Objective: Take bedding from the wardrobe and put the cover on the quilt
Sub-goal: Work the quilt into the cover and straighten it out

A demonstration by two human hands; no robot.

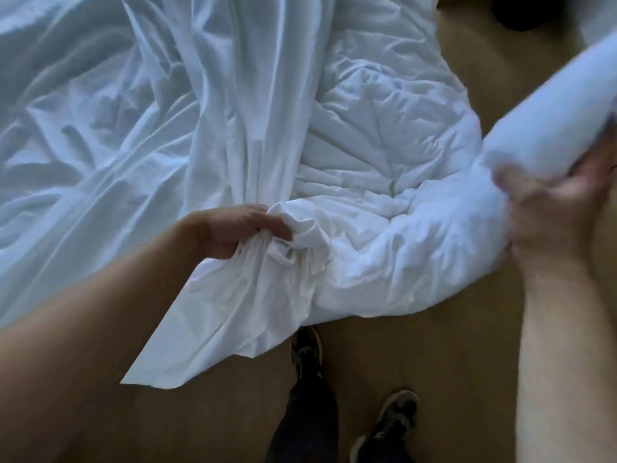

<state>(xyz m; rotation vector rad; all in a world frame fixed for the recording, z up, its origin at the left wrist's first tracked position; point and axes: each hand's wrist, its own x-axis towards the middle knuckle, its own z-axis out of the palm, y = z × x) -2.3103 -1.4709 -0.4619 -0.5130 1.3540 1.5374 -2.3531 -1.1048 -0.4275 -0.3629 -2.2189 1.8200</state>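
Note:
A thin white quilt cover (pixel 233 121) lies rumpled over the bed and hangs off its near edge. My left hand (pixel 233 228) grips a bunched fold of the cover at that edge. To its right lies the puffy white quilt (pixel 384 155), partly under the cover. My right hand (pixel 547 208), blurred, grips a thick rolled corner of the quilt at the right side and holds it lifted off the bed.
A brown wooden floor (pixel 417 355) runs below and to the right of the bed. My two dark shoes (pixel 307 349) (pixel 394 422) stand on it close to the hanging cover. A dark object (pixel 521 11) sits at the top right.

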